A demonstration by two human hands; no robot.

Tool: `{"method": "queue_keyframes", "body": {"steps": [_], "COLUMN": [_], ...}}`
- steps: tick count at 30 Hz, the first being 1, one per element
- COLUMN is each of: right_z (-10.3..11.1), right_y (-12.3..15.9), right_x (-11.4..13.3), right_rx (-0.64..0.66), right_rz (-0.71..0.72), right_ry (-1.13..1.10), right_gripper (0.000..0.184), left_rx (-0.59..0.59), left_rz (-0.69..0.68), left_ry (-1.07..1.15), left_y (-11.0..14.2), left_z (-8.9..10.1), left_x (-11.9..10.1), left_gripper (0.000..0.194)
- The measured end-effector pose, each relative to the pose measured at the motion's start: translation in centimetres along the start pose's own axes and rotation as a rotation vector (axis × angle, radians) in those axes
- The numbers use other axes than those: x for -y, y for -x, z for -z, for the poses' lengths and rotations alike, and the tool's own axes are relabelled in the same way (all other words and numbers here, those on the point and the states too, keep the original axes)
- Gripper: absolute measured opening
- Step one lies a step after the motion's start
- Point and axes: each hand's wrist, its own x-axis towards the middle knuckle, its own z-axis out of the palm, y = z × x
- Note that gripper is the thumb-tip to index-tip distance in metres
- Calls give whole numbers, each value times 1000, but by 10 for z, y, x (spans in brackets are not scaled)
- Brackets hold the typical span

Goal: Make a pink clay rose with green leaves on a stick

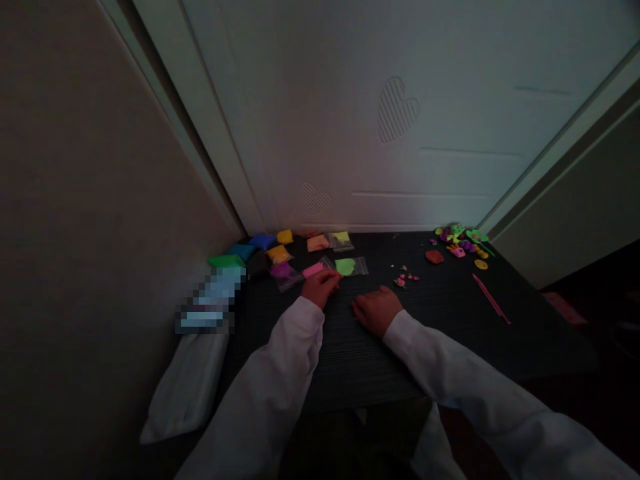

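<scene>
Seemingly pinching with left hand (321, 289) by flat pink clear-plastic packet (312, 269), curling fingers of right hand (379, 311); cannot tell if gripping; likely needing steady pressure.

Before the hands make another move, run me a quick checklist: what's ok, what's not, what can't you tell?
1. Left hand free of any load: cannot tell; its fingertips are beside the pink packet, too dim to make out.
2. Right hand apart from the small pink pieces: ok, a gap shows.
3. Green packet near the left hand: ok, just beyond its fingertips.
4. Slender pink tool clear of both hands: ok, lying off to the right.
5. Lighting good enough for fine detail: not ok, the whole view is dark.
</scene>
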Motion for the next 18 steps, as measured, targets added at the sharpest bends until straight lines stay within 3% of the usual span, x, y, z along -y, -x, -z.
{"method": "queue_keyframes", "body": {"steps": [13, 18], "right_z": [-1, -1], "right_y": [4, -3], "right_x": [3, -3], "right_rx": [11, -8], "right_rz": [30, -44], "right_ry": [-32, -27], "right_gripper": [35, 38], "left_rx": [-5, 1], "left_rz": [8, 9], "left_ry": [1, 6], "left_y": [1, 1], "left_z": [-1, 0], "left_x": [-4, -3], "left_gripper": [21, 21]}}
